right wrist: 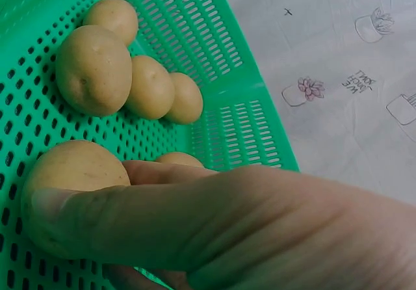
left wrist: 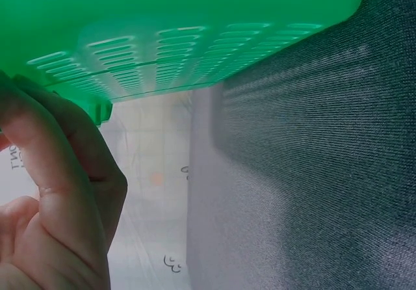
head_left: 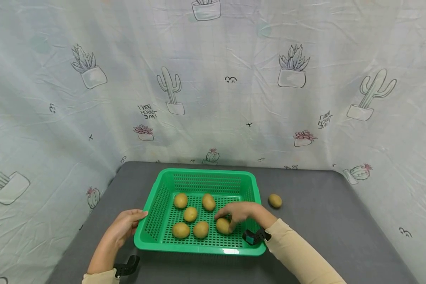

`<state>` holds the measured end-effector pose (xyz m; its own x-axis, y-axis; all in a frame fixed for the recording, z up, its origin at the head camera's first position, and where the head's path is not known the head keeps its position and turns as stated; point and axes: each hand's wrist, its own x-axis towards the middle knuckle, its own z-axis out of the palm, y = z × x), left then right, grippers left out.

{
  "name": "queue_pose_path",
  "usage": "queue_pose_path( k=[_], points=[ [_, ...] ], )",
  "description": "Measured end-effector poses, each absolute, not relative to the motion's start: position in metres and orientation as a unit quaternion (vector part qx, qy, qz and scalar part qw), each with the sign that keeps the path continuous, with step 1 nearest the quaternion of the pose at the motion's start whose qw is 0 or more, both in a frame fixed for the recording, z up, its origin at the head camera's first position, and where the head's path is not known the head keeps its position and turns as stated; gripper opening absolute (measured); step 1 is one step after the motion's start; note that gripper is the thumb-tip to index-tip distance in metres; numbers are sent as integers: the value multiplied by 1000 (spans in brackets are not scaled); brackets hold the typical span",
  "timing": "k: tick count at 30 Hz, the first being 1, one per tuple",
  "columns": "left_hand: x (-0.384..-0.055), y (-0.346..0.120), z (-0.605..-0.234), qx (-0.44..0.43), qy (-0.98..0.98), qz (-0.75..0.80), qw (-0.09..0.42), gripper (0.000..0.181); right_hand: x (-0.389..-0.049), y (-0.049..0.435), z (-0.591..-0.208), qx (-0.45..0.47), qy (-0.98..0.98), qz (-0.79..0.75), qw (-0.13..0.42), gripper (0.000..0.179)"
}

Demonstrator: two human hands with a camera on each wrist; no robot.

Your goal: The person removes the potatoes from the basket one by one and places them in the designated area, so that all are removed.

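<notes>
As left hand (head_left: 123, 226) pinches basket rim (head_left: 198, 248), right hand (head_left: 240, 212) bent down, gripping potato (head_left: 222, 227)

At the lower centre of the head view, the right hand (head_left: 239, 212) covers part of the held potato (head_left: 221, 226), and the left sleeve (head_left: 100, 277) and right sleeve (head_left: 303, 252) run off the bottom edge. In the left wrist view, the top edge cuts the green basket (left wrist: 130, 0), the bottom edge the left hand (left wrist: 62, 192). At the right wrist view's centre, the right hand mostly hides another potato (right wrist: 181, 159).
</notes>
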<state>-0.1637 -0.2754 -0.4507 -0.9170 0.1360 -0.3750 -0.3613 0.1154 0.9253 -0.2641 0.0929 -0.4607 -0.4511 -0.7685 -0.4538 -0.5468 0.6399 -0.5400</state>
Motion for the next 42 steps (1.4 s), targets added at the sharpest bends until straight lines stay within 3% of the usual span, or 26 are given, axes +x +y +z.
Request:
queue_pose_path(
  k=[13, 26, 42],
  points=[
    [-164, -275, -451, -85, 725, 657, 190, 43, -260, 91, -460, -379, 846, -120, 355, 69],
    [-164, -275, -452, -93, 728, 653, 186, 35, -258, 91, -464, -397, 858, -102, 310, 63],
    [-164, -276, -453, -91, 726, 654, 193, 41, -258, 90, -462, -406, 864, -112, 275, 58]
  ],
)
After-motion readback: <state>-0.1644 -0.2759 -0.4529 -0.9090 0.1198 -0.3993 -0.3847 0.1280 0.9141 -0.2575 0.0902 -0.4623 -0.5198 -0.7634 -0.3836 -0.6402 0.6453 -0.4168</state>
